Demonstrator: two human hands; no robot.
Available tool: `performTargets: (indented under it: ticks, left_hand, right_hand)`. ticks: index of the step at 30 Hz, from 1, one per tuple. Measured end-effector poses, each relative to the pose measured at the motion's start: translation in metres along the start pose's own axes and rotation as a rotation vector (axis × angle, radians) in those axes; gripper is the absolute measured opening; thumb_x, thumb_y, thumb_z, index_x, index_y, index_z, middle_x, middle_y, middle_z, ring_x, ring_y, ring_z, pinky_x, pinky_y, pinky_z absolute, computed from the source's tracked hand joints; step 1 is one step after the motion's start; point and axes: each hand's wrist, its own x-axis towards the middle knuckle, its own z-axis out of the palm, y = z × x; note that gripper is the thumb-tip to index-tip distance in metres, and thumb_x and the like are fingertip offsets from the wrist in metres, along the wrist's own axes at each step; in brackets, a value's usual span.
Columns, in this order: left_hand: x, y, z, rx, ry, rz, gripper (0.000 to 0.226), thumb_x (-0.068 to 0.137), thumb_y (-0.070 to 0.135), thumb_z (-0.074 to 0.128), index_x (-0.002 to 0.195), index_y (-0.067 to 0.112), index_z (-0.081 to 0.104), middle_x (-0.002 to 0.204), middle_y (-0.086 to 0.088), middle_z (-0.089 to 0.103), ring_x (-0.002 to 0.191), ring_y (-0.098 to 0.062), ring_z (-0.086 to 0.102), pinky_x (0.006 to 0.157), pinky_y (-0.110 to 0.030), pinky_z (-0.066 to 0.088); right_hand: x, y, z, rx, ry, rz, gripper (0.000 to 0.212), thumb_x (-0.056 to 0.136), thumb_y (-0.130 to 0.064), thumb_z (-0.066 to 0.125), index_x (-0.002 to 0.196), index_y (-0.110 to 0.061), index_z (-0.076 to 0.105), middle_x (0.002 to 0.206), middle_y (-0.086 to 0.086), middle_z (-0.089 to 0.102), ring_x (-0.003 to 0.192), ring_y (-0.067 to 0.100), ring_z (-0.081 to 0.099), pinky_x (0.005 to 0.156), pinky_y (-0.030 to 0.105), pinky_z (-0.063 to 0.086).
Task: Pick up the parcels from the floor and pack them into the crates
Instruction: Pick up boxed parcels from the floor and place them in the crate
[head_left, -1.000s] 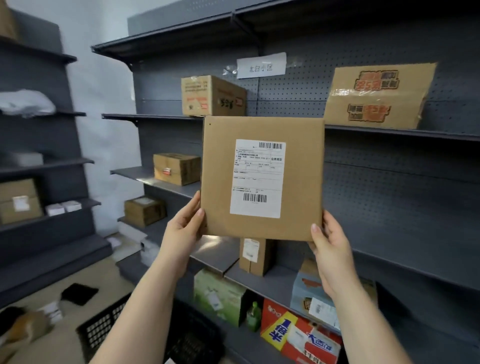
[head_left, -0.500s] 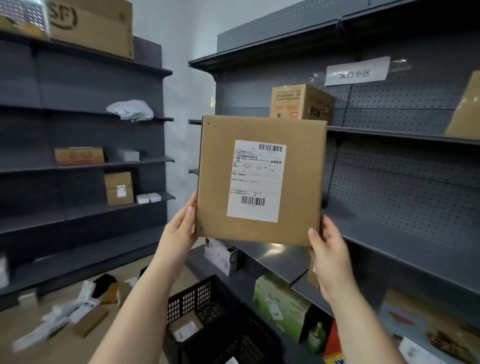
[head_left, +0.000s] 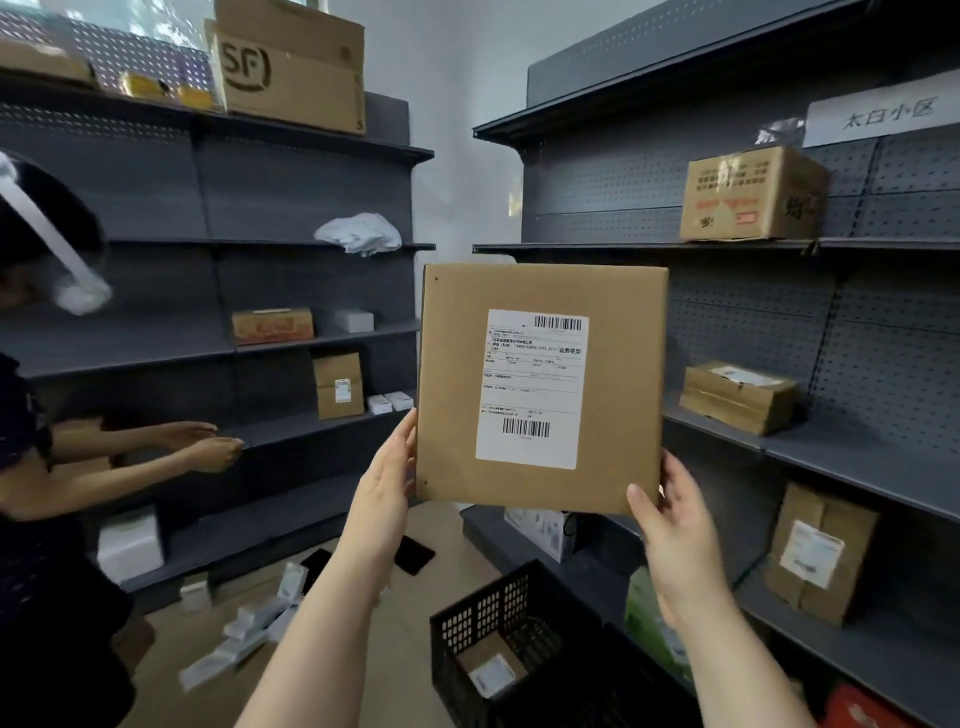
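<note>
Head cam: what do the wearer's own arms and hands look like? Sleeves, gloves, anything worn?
Left hand and right hand: no gloves, rings, watch or wristbands visible. No sleeves in view all the way down to the frame edge.

black crate (head_left: 483, 597) open-topped below, shelving (head_left: 857, 457) close at right, another person's arms (head_left: 156, 452) left
</note>
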Motion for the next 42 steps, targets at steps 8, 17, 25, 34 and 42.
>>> performTargets:
  ticks: [8, 17, 25, 34, 42]
  left_hand:
    - [0.016, -0.043, -0.046, -0.027, 0.015, -0.074, 0.039, 0.106, 0.042, 0.045, 0.144, 0.051, 0.047, 0.143, 0.024, 0.054, 0.134, 0.001, 0.048, 0.119, -0.042, 0.036]
    - [0.034, -0.082, -0.067, -0.006, 0.105, -0.123, 0.066, 0.094, 0.004, 0.064, 0.136, 0.054, 0.054, 0.134, 0.011, 0.063, 0.127, -0.014, 0.058, 0.112, -0.048, 0.044]
    - [0.107, -0.087, -0.047, 0.008, 0.158, -0.052, 0.061, 0.095, -0.003, 0.060, 0.139, 0.038, 0.052, 0.126, 0.008, 0.065, 0.105, 0.005, 0.064, 0.077, -0.010, 0.052]
    - [0.224, -0.097, -0.006, 0.097, 0.191, -0.028, 0.061, 0.094, 0.004, 0.065, 0.133, 0.049, 0.054, 0.125, 0.012, 0.066, 0.117, -0.007, 0.062, 0.100, -0.032, 0.052]
    - [0.300, -0.135, 0.032, 0.114, 0.176, -0.054, 0.062, 0.094, 0.003, 0.064, 0.135, 0.049, 0.055, 0.124, 0.012, 0.066, 0.118, -0.010, 0.062, 0.098, -0.031, 0.053]
  right_hand:
    - [-0.001, 0.034, 0.039, -0.029, -0.047, 0.063, 0.060, 0.097, -0.002, 0.057, 0.152, -0.018, 0.037, 0.137, -0.008, 0.055, 0.119, -0.003, 0.054, 0.097, 0.021, 0.043]
    - [0.024, 0.073, 0.069, -0.050, -0.103, 0.091, 0.060, 0.095, 0.003, 0.057, 0.150, -0.014, 0.037, 0.134, -0.005, 0.053, 0.122, 0.009, 0.053, 0.103, 0.026, 0.038]
    - [0.108, 0.105, 0.094, 0.012, -0.146, 0.105, 0.057, 0.094, -0.001, 0.060, 0.144, -0.024, 0.044, 0.122, -0.015, 0.060, 0.101, -0.012, 0.058, 0.092, 0.020, 0.043]
    - [0.243, 0.132, 0.108, 0.098, -0.180, 0.071, 0.052, 0.083, -0.005, 0.069, 0.124, -0.034, 0.055, 0.111, -0.019, 0.065, 0.100, -0.007, 0.064, 0.087, 0.014, 0.052]
    - [0.321, 0.177, 0.100, 0.108, -0.181, 0.111, 0.062, 0.087, 0.007, 0.064, 0.140, -0.021, 0.049, 0.111, -0.016, 0.063, 0.102, -0.002, 0.060, 0.085, 0.021, 0.047]
